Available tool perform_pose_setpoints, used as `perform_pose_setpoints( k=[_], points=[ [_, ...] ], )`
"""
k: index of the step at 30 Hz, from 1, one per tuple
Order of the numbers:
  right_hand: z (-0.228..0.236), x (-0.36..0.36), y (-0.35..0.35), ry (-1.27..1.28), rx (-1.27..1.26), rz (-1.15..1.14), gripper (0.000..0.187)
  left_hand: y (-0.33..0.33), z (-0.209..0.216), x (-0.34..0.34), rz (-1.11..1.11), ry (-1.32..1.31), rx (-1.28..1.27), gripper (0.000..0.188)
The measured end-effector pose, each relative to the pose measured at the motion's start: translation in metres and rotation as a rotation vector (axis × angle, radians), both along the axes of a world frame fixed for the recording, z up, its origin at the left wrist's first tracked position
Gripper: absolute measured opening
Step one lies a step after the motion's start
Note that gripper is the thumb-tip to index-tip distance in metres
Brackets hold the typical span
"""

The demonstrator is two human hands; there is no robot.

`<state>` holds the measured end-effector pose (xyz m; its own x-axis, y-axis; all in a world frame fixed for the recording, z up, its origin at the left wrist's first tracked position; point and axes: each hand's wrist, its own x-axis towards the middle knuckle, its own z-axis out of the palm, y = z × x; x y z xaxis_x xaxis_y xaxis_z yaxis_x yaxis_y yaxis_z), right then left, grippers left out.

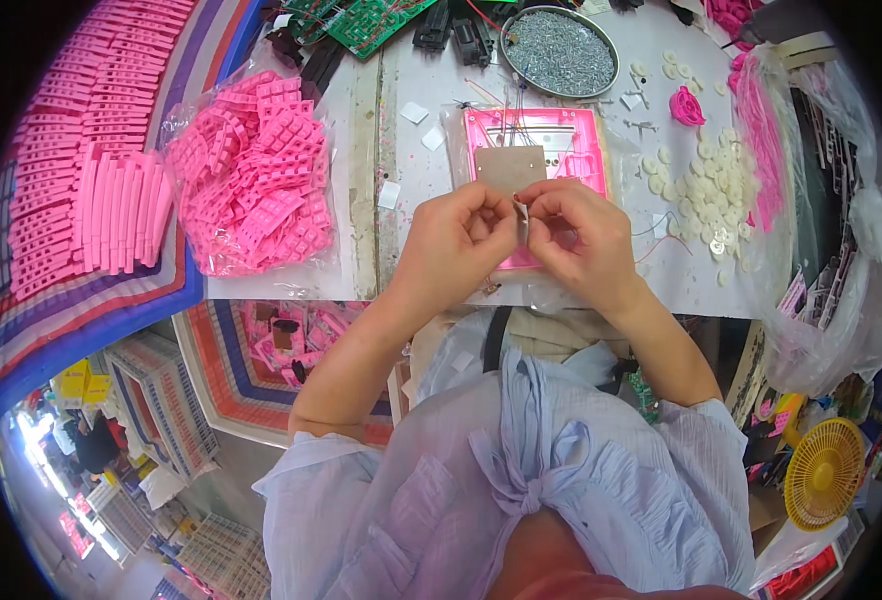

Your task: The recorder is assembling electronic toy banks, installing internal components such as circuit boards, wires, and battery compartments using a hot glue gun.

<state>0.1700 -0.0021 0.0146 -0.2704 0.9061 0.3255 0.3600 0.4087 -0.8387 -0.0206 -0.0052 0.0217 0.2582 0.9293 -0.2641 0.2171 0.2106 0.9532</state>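
Note:
My left hand (458, 238) and my right hand (589, 240) meet over the near part of a pink plastic casing (586, 125). Both are closed in a pinch, fingertips almost touching. Between them is a small whitish piece (522, 224), perhaps a sticker or tape; its exact kind is too small to make out. Inside the casing lies a brown board (509, 166), partly covered by my fingers. Thin wires (514, 112) run out past the casing's far edge. My hands hide much of the casing's near half.
A bag of pink button parts (256, 180) sits left, beside stacked pink strips (121, 210). Beyond the casing stands a round tray of screws (561, 52), with green circuit boards (366, 28) farther left. White discs (716, 190) and pink cords (758, 140) lie right.

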Motion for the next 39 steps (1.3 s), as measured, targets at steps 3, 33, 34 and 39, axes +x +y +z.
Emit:
perform_pose_setpoints(
  k=[3,33,34,39],
  points=[
    [0.000,-0.001,0.001,-0.029,0.036,0.044,0.012,0.002,0.009,0.000,-0.015,0.036,0.042,0.012],
    [0.001,0.000,-0.002,-0.122,0.074,0.073,0.018,0.001,0.013,0.000,-0.062,0.163,0.102,0.015],
    [0.001,0.000,-0.002,-0.136,0.097,0.071,0.018,0.000,0.012,0.000,-0.063,0.157,0.099,0.014],
    [-0.003,-0.003,-0.005,-0.160,0.105,0.031,0.017,0.000,0.011,0.002,-0.069,0.161,0.085,0.013]
  ],
)
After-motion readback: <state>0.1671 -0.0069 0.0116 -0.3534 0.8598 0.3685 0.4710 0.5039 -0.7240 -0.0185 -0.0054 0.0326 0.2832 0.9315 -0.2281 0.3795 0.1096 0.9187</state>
